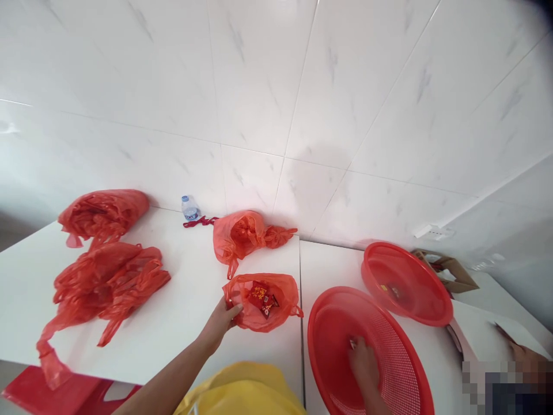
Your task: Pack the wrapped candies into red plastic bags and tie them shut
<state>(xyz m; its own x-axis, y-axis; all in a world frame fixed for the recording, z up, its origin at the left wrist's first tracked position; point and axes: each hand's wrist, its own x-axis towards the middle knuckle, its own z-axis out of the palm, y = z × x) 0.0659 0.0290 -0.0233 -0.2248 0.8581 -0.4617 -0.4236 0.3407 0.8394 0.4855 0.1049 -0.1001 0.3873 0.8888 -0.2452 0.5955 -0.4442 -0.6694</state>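
My left hand (221,324) grips the near-left rim of an open red plastic bag (285,294), thumb inside. Lying in that bag are a red packet with yellow characters (258,293) and a smaller dark red packet (268,305). My right hand (363,362) reaches down into a large red perforated basket (408,351). At its fingertips shows a small wrapped packet (353,344), too small to read; the fingers are closed around it. Behind the open bag lies a gathered red plastic bag (239,233).
On the left are piles of red bags (103,213). A water bottle (190,208) stands by the wall. Behind the perforated basket is a second red basket (408,276) with small items inside, beside a cardboard box (460,274). Another person's hand (529,360) is at far right.
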